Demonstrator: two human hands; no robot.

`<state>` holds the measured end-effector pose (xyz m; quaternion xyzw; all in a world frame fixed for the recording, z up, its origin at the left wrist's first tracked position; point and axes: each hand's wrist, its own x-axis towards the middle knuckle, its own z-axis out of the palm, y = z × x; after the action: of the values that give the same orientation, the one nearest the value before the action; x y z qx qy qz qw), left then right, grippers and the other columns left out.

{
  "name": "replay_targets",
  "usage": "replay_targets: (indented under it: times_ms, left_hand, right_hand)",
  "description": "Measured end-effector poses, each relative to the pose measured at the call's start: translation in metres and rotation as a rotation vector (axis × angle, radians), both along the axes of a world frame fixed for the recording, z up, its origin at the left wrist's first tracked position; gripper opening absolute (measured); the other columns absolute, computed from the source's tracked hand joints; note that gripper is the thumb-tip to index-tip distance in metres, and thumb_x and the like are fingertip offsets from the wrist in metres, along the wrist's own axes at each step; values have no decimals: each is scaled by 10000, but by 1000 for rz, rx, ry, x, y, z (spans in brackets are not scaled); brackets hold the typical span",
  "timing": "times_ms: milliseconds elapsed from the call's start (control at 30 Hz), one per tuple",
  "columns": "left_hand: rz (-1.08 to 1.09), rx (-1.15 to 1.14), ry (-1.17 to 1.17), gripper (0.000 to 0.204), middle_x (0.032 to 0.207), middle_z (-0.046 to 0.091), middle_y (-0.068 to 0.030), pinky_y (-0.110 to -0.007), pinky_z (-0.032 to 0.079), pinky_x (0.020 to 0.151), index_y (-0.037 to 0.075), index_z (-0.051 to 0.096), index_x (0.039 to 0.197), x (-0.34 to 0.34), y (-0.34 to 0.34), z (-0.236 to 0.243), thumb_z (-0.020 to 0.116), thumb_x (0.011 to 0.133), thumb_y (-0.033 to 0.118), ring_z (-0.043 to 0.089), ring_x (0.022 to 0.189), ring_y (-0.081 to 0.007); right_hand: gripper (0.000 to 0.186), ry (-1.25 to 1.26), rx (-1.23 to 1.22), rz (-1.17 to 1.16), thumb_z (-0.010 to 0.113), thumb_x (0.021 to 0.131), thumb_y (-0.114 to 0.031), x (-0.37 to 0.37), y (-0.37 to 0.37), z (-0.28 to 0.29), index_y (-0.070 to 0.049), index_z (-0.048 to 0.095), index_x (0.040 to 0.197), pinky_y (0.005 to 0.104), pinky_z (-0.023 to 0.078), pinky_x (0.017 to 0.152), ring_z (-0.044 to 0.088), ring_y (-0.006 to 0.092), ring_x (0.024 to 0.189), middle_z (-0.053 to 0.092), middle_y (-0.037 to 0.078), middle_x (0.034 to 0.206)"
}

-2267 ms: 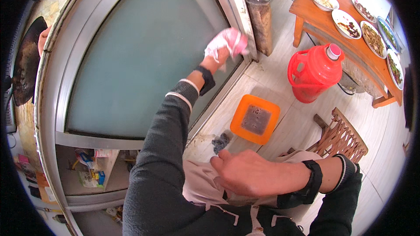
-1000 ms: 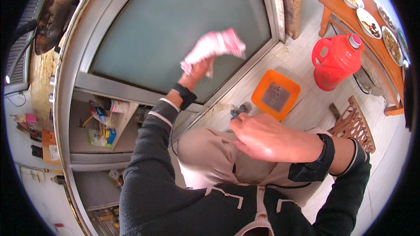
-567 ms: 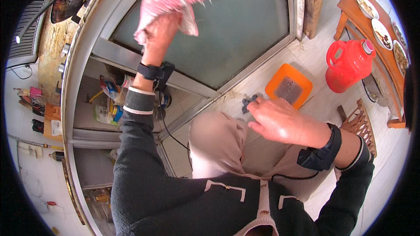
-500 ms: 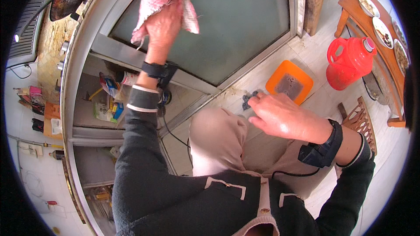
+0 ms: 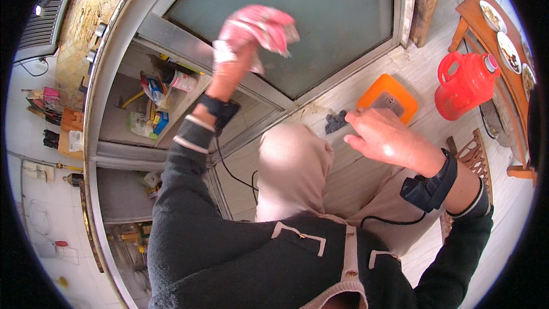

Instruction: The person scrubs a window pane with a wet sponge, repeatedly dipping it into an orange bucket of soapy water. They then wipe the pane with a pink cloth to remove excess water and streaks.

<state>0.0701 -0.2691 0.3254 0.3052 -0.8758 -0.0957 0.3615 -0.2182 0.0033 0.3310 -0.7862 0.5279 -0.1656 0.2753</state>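
Note:
My left hand (image 5: pixel 235 63) is closed on a crumpled pink-and-white cloth (image 5: pixel 260 26), in front of the frosted glass panel (image 5: pixel 303 34) of a metal-framed cabinet door. Motion blurs the cloth; whether it touches the glass I cannot tell. My right hand (image 5: pixel 384 135) is closed, its fingertips pinched at a dark grey, fuzzy scouring pad (image 5: pixel 336 122) low over the floor. Just beyond that hand, an orange square basin (image 5: pixel 380 84) with dark, murky water stands on the floor.
A red thermos jug (image 5: pixel 466 88) stands right of the basin. Behind it, a wooden table (image 5: pixel 472 8) bears several plates of food. Packages and a can (image 5: pixel 183 80) fill the open cabinet shelf at left. A stove (image 5: pixel 43 28) sits on the counter. Cables hang from both wrists.
My left hand has brought the cloth down and to the right across the door. The right hand keeps near the basin, lifting slightly. My view has shifted a little.

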Motion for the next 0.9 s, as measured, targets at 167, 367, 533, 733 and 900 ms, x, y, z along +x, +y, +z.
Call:
replay_targets:
  times_ms: [167,367,533,733,900]
  left_hand:
    - [841,-640,-942,619,1383,463,-212,-473,306,1112,-4,430,1373,43,20,66,602,814,199,432,1309,-306]
    - [410,-688,-665,515,1288,536,-165,-465,399,1022,59,465,1351,30,34,-17,561,855,160,506,1208,-321]
    - [259,-557,-782,489,1294,533,-147,-453,394,1032,136,462,1366,46,28,-126,516,881,164,500,1216,-308]
    - [-44,-1165,-1331,487,1352,515,-138,-392,383,1068,78,456,1370,107,18,-256,486,899,195,474,1272,-265]
    - [-68,-774,-1319,479,1378,503,-128,-343,362,1081,38,469,1360,100,8,-291,472,907,193,459,1293,-229]
  right_hand:
    - [288,-7,-19,39,627,875,-211,5,-3,-4,60,588,964,475,507,759,627,428,867,633,260,919]
    - [270,8,-24,61,623,876,-195,3,-1,0,63,579,943,477,500,737,620,433,854,629,266,886]
    - [260,71,47,64,634,868,-186,2,6,-1,54,574,949,474,495,730,617,432,840,628,250,830]
    - [273,139,110,21,641,866,-194,4,2,-13,54,571,956,476,498,725,617,431,828,632,240,822]
    - [276,131,107,47,626,878,-211,3,0,-20,47,558,952,480,498,724,618,426,819,627,243,812]
